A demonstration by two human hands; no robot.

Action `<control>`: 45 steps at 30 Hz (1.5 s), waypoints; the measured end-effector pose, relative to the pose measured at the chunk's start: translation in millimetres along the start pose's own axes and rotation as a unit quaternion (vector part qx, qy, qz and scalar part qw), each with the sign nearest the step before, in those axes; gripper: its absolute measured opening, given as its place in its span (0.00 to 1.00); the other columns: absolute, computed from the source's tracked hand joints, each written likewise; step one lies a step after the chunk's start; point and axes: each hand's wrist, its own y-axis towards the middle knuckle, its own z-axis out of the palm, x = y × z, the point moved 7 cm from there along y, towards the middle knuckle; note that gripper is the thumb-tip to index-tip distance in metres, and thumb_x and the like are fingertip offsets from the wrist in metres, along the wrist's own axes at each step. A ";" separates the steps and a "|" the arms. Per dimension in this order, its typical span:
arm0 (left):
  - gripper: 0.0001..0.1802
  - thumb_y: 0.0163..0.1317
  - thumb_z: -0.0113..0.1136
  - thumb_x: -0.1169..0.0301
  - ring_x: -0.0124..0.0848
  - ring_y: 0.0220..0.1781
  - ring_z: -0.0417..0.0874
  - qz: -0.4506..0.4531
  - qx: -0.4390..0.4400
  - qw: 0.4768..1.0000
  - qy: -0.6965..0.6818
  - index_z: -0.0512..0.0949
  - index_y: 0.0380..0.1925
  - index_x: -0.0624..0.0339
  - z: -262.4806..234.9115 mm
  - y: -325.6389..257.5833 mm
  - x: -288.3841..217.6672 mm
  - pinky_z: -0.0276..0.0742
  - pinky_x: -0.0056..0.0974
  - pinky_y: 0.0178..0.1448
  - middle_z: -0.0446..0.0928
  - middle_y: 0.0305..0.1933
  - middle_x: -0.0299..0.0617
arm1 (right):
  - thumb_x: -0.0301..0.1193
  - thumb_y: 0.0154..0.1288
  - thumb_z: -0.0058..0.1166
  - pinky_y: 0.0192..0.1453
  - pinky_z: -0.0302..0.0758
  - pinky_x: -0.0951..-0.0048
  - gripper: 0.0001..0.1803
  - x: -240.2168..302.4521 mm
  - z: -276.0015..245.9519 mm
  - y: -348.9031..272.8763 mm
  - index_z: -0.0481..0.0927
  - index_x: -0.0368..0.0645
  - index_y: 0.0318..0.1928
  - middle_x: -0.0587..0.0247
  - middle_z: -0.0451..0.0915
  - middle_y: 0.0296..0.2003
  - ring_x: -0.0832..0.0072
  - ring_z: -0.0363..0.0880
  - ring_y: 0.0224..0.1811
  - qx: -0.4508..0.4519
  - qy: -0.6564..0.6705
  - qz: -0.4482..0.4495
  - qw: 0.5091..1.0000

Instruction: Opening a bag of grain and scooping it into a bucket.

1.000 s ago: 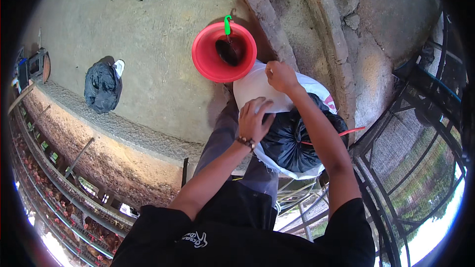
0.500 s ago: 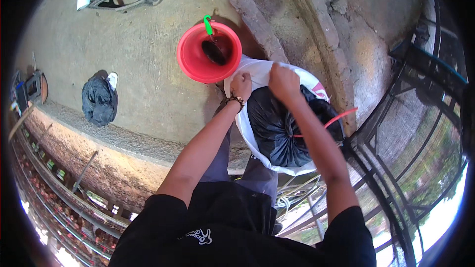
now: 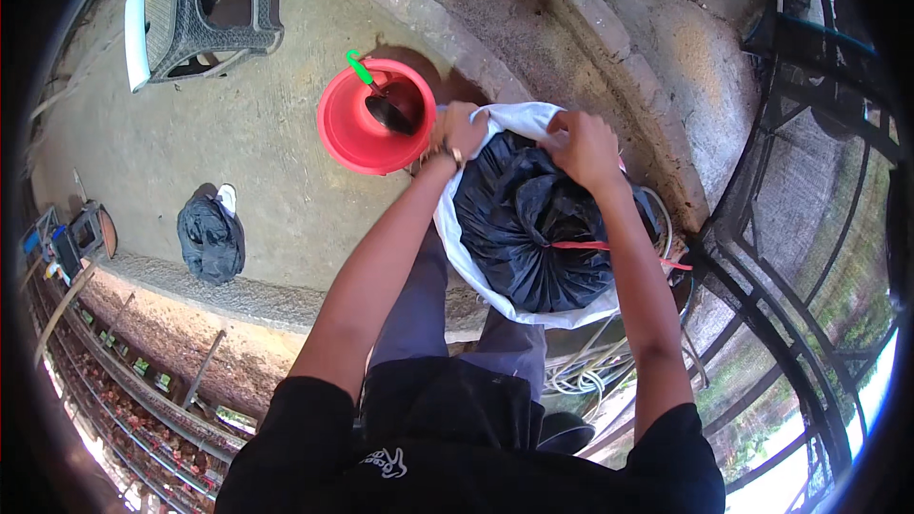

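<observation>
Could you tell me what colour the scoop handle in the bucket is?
Green; the scoop handle sticks out over the red bucket rim, clearest in the head view.

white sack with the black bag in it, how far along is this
Done: the black bag sits inside the white sack, cinched with a red tie. In hand: the left hand and right hand both grip the sack's far rim, pulling it up around the bag. Left: the sack mouth is wide open, untied. The red bucket with its green-handled scoop stands untouched beside it.
</observation>
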 end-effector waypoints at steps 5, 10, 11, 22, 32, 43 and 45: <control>0.13 0.55 0.59 0.59 0.45 0.45 0.81 -0.063 -0.038 0.997 -0.029 0.84 0.34 0.54 -1.3 23.0 -11.1 0.74 0.47 0.45 0.81 0.31 0.51 | 0.26 0.45 0.61 0.43 0.77 0.55 0.12 -11.4 18.5 8.3 0.80 0.43 0.34 0.49 0.81 0.33 0.51 0.80 0.42 -0.033 -0.086 0.040 0.995; 0.11 0.54 0.63 0.65 0.44 0.45 0.79 0.362 -0.109 0.925 0.039 0.82 0.37 0.53 -8.0 -32.8 -107.8 0.74 0.44 0.48 0.81 0.39 0.43 | 0.27 0.45 0.59 0.44 0.78 0.61 0.17 -86.8 42.0 68.6 0.81 0.42 0.41 0.47 0.81 0.34 0.54 0.81 0.41 0.096 0.150 0.075 0.981; 0.13 0.57 0.60 0.60 0.45 0.45 0.79 0.354 -0.048 0.929 0.092 0.82 0.38 0.52 5.6 -32.3 -112.4 0.75 0.45 0.46 0.80 0.39 0.44 | 0.27 0.45 0.58 0.45 0.77 0.62 0.19 -96.7 56.7 67.0 0.81 0.43 0.43 0.47 0.81 0.36 0.55 0.81 0.41 0.194 0.256 0.101 0.942; 0.28 0.60 0.50 0.44 0.53 0.40 0.81 0.070 0.254 0.965 0.015 0.82 0.38 0.58 74.3 67.0 -52.6 0.74 0.49 0.46 0.80 0.36 0.60 | 0.33 0.52 0.57 0.46 0.75 0.53 0.19 -108.3 3.9 -46.1 0.78 0.54 0.49 0.53 0.81 0.38 0.51 0.79 0.43 -0.005 0.019 0.057 0.998; 0.12 0.61 0.56 0.63 0.45 0.46 0.81 0.425 0.137 0.874 0.193 0.83 0.41 0.46 91.0 -12.2 -174.2 0.76 0.45 0.49 0.82 0.41 0.46 | 0.30 0.57 0.57 0.42 0.78 0.70 0.16 -213.7 57.2 -27.3 0.81 0.38 0.46 0.55 0.82 0.39 0.69 0.82 0.39 0.030 0.591 0.179 0.786; 0.14 0.58 0.60 0.62 0.33 0.45 0.80 0.280 0.269 0.905 0.174 0.82 0.39 0.58 151.4 42.1 -163.1 0.72 0.36 0.52 0.82 0.38 0.42 | 0.35 0.53 0.61 0.41 0.76 0.59 0.16 -239.7 44.4 -174.0 0.80 0.35 0.36 0.47 0.81 0.29 0.55 0.82 0.32 -0.169 0.213 0.266 0.925; 0.15 0.55 0.62 0.66 0.36 0.52 0.79 0.435 0.246 0.859 0.113 0.80 0.44 0.55 152.0 8.8 -203.2 0.71 0.36 0.58 0.80 0.45 0.41 | 0.30 0.56 0.59 0.36 0.77 0.61 0.11 -274.0 85.6 -162.4 0.81 0.34 0.36 0.52 0.81 0.26 0.66 0.82 0.28 -0.099 0.428 0.317 0.840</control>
